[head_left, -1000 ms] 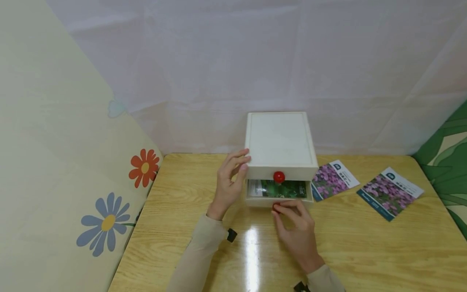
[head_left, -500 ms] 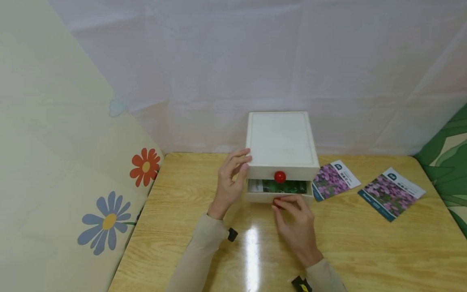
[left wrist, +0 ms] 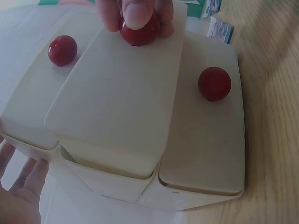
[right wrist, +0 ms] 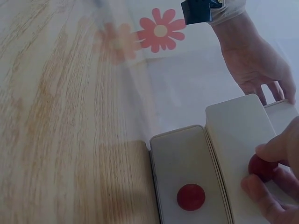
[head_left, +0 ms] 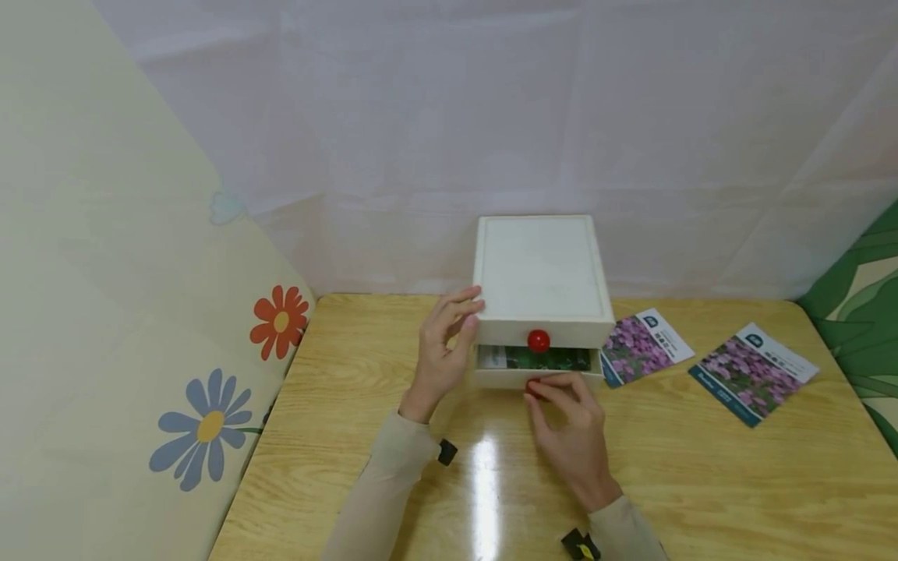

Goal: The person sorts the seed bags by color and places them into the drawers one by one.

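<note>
A small white drawer cabinet [head_left: 540, 265] stands on the table. Its middle drawer [left wrist: 117, 93] is pulled partly out, and a green printed packet [head_left: 554, 358] shows inside. My right hand [head_left: 575, 440] pinches that drawer's red knob [right wrist: 262, 167] between thumb and fingers. My left hand [head_left: 445, 351] rests on the cabinet's left side near the front, its fingers at the top edge and the thumb lower down. The top drawer's red knob [head_left: 539, 340] and the bottom drawer's red knob [left wrist: 214, 83] are untouched, and both those drawers are flush.
Right of the cabinet lie two packets with pink flowers: the nearer packet [head_left: 645, 347] sits partly behind it, the other packet [head_left: 752, 374] farther right. A pale cloth wall [head_left: 421, 140] rises behind the wooden table [head_left: 351, 351]. A flower-painted panel [head_left: 105, 273] borders the left.
My right hand has moved slightly toward the cabinet with the knob, so the middle drawer is a little farther in and less of the green packet shows. My left hand has stayed put.
</note>
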{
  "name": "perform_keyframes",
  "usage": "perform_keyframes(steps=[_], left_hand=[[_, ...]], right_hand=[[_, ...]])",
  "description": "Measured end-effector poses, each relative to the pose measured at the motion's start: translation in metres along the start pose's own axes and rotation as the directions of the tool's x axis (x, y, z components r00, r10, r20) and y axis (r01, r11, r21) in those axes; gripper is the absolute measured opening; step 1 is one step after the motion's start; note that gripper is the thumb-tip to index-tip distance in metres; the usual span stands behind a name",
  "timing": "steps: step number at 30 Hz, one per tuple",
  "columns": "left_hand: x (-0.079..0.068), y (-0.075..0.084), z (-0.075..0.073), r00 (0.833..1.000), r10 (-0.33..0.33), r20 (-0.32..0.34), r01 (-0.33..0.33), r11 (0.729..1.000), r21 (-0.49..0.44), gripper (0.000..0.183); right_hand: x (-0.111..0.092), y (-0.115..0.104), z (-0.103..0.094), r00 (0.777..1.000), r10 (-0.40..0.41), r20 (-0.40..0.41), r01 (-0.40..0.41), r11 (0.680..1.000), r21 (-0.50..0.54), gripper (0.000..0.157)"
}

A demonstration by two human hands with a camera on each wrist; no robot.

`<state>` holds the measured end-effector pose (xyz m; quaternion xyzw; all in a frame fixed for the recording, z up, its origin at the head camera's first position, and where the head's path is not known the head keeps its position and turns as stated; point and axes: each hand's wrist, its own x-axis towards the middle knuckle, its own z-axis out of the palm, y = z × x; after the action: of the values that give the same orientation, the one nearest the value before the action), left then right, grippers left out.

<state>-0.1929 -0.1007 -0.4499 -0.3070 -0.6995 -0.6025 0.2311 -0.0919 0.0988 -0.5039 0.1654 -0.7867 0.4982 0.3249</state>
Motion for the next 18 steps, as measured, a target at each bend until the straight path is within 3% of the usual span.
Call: perform_keyframes(steps=[7,18], left_hand=[[0.008,0.029,0.000,1.000,0.000,0.004,0.000,1.000,-0.009,0.020],[0.008,0.028,0.000,1.000,0.011,0.000,-0.011,1.000,-0.005,0.019]], right_hand=[[0.000,0.000,0.000,1.000,0.005,0.010,-0.005,1.000,-0.005,0.022],[0.003,0.001,0.001,1.000,0.026,0.015,-0.025,0.999,-0.041,0.022]])
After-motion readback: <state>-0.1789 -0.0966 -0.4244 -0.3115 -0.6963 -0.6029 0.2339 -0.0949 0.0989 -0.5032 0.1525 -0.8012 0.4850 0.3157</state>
